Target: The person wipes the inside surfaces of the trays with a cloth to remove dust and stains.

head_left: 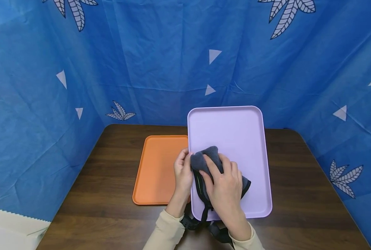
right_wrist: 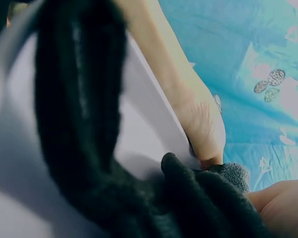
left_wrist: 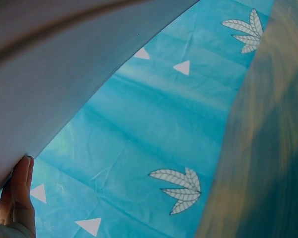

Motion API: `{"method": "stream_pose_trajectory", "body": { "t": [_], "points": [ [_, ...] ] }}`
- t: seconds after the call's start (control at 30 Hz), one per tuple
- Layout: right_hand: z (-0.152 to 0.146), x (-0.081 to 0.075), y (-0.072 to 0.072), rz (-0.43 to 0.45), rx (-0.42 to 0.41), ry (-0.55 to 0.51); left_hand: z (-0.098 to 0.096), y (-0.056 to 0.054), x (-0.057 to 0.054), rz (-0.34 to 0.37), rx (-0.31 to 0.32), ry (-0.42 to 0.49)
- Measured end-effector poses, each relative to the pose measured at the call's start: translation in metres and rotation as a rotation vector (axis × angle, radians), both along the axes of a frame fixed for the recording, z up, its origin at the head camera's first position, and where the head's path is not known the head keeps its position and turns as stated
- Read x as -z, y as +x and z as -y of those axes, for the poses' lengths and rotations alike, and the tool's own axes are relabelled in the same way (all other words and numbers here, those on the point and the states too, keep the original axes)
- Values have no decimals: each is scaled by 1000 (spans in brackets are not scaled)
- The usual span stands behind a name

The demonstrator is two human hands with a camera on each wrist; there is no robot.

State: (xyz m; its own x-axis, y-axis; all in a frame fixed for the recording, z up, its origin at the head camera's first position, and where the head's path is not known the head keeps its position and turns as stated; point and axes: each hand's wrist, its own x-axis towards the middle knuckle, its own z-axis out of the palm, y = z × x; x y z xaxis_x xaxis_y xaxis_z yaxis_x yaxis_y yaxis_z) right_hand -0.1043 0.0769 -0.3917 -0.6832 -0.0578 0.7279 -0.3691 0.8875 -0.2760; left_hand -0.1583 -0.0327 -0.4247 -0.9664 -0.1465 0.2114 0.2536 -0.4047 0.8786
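A light purple rectangular tray point(head_left: 232, 128) is held up over the table, its inner face turned toward the head camera. My left hand point(head_left: 183, 173) grips the tray's left edge, with fingers behind it in the left wrist view. Against the lower left of the inner face, my right hand point(head_left: 225, 191) holds a bunched dark grey cloth point(head_left: 199, 162) with black trim. In the right wrist view, the dark folds of the cloth point(right_wrist: 79, 124) hang close to the camera and cover much of the tray. The left wrist view shows the tray's underside point(left_wrist: 54, 74).
An orange tray point(head_left: 157, 170) lies flat on the brown wooden table point(head_left: 107, 180), partly hidden behind the purple one. Blue patterned fabric point(head_left: 154, 62) stands behind the table and along both sides. Pale cloth point(head_left: 13, 229) shows at the lower left corner.
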Motion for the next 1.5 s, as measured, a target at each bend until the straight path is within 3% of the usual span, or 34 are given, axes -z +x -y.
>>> {"method": "stream_pose_trajectory", "body": {
  "t": [0.27, 0.5, 0.9, 1.27, 1.5],
  "points": [
    [-18, 0, -1, 0, 38, -17, 0, 1, 0, 8, -46, -66],
    [-41, 0, 1, 13, 107, -61, 1, 2, 0, 1, -19, -59],
    [-84, 2, 3, 104, 295, -116, 2, 1, 0, -15, -3, -42],
    [-70, 9, 4, 84, 300, -135, 2, 0, 2, -21, -5, -46],
    [-47, 11, 5, 48, 238, -93, 1, 1, 2, -20, -16, -63]
  ]
}}
